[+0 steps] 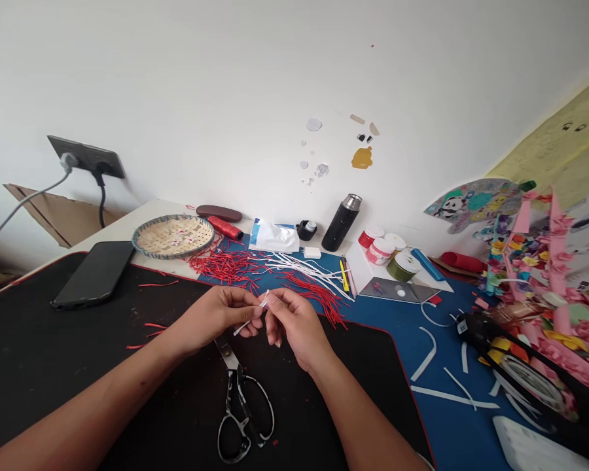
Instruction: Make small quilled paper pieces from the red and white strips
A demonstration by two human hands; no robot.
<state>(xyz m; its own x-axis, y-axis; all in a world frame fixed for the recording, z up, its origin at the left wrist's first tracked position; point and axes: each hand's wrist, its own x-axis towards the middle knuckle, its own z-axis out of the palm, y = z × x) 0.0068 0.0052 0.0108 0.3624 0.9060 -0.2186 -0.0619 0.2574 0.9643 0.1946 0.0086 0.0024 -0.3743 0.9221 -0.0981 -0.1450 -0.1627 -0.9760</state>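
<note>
Between my two hands is a short white cord (242,328), pinched at the fingertips above the black mat. My left hand (228,314) is closed on it with thumb and forefinger, and one loose end sticks out below. My right hand (292,318) pinches the same cord close to its upper end. The fingers hide most of the middle of the cord. Large scissors (243,399) with dark handles lie on the mat below my hands, their blade tips hidden under my left hand. Beyond the fingers lie a bundle of white cords (304,266) and red cords (319,297).
At the back left are a woven basket (171,237), a phone (94,275) and a red thread spool (226,227). Along the wall stand a tissue pack (273,235), a black thermos (341,226) and paint jars (380,250). Pink paper flowers and a black glue gun (481,333) crowd the right.
</note>
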